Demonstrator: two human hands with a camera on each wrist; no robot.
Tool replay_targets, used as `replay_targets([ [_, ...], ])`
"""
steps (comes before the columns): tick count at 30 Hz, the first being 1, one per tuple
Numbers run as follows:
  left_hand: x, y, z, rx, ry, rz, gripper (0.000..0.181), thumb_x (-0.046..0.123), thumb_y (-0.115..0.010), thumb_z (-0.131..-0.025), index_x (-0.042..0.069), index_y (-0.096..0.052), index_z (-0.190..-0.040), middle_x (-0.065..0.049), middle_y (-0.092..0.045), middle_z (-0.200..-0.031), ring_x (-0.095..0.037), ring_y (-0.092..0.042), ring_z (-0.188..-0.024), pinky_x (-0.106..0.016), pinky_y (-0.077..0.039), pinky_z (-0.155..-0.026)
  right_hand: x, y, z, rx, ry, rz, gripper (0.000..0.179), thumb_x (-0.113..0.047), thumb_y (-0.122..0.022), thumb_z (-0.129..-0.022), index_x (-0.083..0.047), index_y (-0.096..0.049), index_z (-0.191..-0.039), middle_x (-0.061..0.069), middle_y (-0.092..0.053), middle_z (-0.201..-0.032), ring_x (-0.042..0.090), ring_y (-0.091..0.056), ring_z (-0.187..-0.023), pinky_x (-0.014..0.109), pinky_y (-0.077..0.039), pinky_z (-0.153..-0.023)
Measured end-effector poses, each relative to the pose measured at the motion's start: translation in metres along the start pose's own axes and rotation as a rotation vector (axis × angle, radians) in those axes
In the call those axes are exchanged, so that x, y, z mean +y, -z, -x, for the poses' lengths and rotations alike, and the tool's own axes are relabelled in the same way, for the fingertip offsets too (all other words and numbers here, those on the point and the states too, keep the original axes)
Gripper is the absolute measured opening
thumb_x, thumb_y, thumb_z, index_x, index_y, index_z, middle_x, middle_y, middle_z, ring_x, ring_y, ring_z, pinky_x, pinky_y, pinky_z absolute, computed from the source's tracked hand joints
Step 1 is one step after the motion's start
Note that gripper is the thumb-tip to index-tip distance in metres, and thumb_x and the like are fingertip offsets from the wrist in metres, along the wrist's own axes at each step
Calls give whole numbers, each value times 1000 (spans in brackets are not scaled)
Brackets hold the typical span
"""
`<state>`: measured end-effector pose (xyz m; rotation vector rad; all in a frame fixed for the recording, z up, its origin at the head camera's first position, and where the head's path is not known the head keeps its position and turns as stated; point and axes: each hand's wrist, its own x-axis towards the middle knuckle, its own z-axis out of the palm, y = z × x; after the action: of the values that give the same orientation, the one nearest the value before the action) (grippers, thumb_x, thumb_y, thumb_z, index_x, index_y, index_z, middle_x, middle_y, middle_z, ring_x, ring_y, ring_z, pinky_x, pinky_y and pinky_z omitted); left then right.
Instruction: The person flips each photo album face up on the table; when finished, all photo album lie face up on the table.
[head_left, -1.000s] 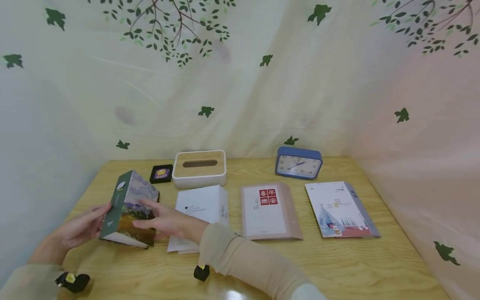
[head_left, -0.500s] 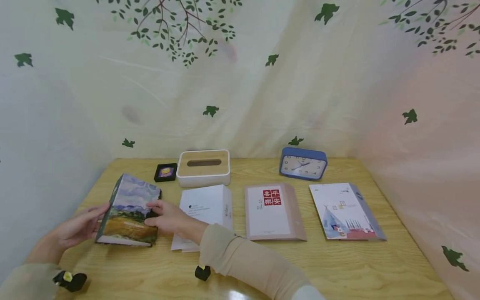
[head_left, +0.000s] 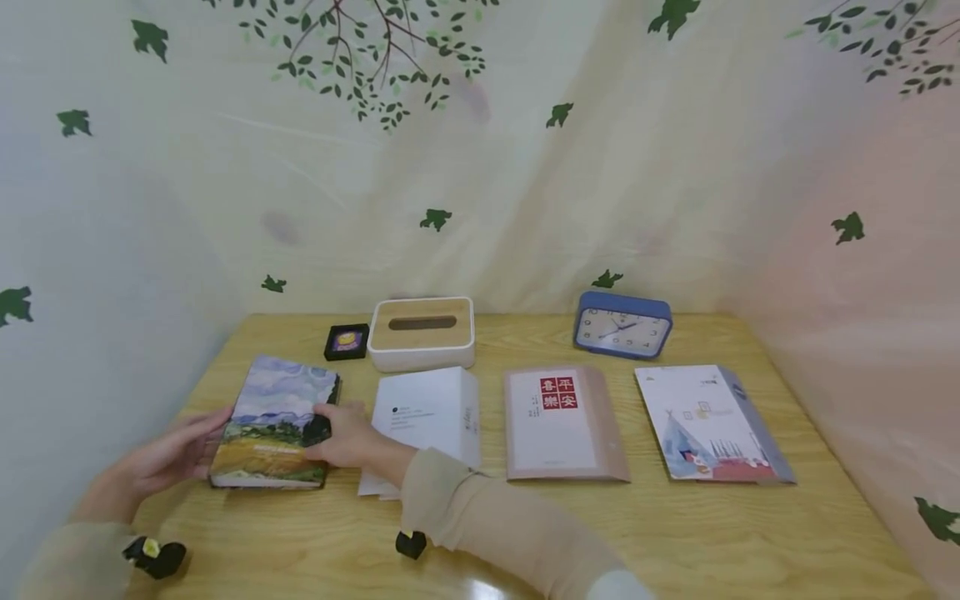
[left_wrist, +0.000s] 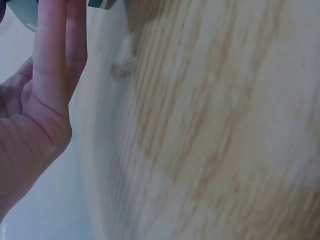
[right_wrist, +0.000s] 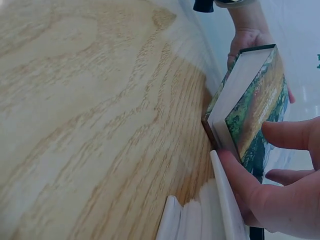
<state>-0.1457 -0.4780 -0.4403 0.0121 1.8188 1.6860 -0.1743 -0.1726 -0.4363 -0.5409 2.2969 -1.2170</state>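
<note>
A thick hardcover book (head_left: 273,417) with a painted landscape cover lies at the left of the table, cover up. My left hand (head_left: 174,454) holds its spine side, thumb near the cover's edge; in the left wrist view the fingers (left_wrist: 52,60) reach up to the green spine. At the opposite edge my right hand (head_left: 351,435) grips the book with its thumb on the cover. The right wrist view shows the book's white page block (right_wrist: 245,82), with one board edge low near the table. A white book (head_left: 420,412) lies just right of that hand, partly behind the forearm.
Further right lie a pinkish book (head_left: 553,433) with red square characters and a white illustrated book (head_left: 701,425). Along the back stand a small black frame (head_left: 333,352), a white tissue box (head_left: 422,360) with a wooden lid, and a blue clock (head_left: 622,329). Fabric walls surround the table (head_left: 480,529).
The book has turned from tilted, with its green spine showing, to lying nearly flat, cover up. Both hands have stayed on it. The head view has shifted slightly left.
</note>
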Motion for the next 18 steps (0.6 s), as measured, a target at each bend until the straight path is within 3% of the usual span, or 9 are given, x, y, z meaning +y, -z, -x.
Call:
replay_targets([
  [1, -1, 1, 1, 14, 10, -24, 73, 40, -21, -112, -7, 15, -156, 0, -51, -149, -11, -58, -119, -43, -53, -93, 0, -1, -1, -2, -6, 5, 65, -23, -80, -90, -23, -52, -149, -3, -49, -149, 15, -34, -144, 29, -41, -108],
  [2, -3, 2, 1, 30, 26, -46, 73, 41, -20, -112, -7, 14, -156, -13, -41, -157, -21, -55, -126, -44, -51, -96, 0, -2, -2, -5, -7, 8, 66, -23, -80, -90, -23, -52, -150, -3, -48, -150, 15, -33, -144, 29, -41, -108],
  [3, -4, 3, 2, 40, 46, -71, 76, 42, -19, -111, -7, 22, -152, -19, -25, -163, -30, -48, -135, -46, -49, -98, -1, -2, -2, -9, -10, 6, 66, -23, -80, -90, -23, -51, -150, -3, -48, -150, 16, -31, -145, 29, -41, -108],
  [6, -6, 5, 3, 63, 97, -122, 76, 44, -17, -111, -4, 26, -151, -30, 23, -157, -54, -11, -146, -54, -40, -106, 1, -3, -4, -26, -18, 3, 69, -24, -79, -90, -24, -48, -152, -2, -46, -152, 18, -32, -146, 31, -44, -106],
  [8, -6, 4, -1, 66, 110, -134, 77, 45, -18, -111, -3, 26, -151, -30, 29, -155, -59, 11, -141, -60, -33, -110, 3, -1, -4, -26, -35, 6, 71, -24, -80, -90, -25, -46, -153, -1, -44, -154, 19, -33, -146, 33, -44, -106],
  [9, -6, 4, -4, 70, 110, -144, 77, 45, -20, -111, -3, 25, -152, -30, 29, -154, -59, 13, -140, -61, -31, -111, 4, 0, -4, -21, -49, 12, 73, -24, -80, -90, -26, -45, -154, -1, -44, -154, 19, -33, -146, 34, -44, -107],
  [12, -5, 3, -10, 99, 74, -159, 78, 43, -25, -111, -7, 16, -154, -32, 18, -158, -55, -6, -145, -57, -37, -110, 6, 3, -5, -4, -72, 40, 76, -24, -81, -89, -27, -42, -155, 0, -43, -156, 20, -34, -146, 35, -44, -107],
  [15, -3, 5, -12, 122, 37, -149, 75, 39, -30, -112, -12, 3, -156, -32, -19, -160, -38, -44, -137, -48, -50, -100, 7, 4, -7, 10, -68, 50, 79, -22, -82, -88, -27, -42, -155, 1, -43, -155, 20, -34, -146, 34, -44, -107],
  [18, -4, 10, -8, 103, 10, -79, 64, 33, -33, -112, -7, -16, -158, -12, -57, -142, -14, -62, -116, -45, -54, -94, 6, 2, -9, 21, -53, 52, 80, -21, -84, -87, -26, -42, -155, 0, -46, -154, 20, -35, -146, 32, -44, -107],
])
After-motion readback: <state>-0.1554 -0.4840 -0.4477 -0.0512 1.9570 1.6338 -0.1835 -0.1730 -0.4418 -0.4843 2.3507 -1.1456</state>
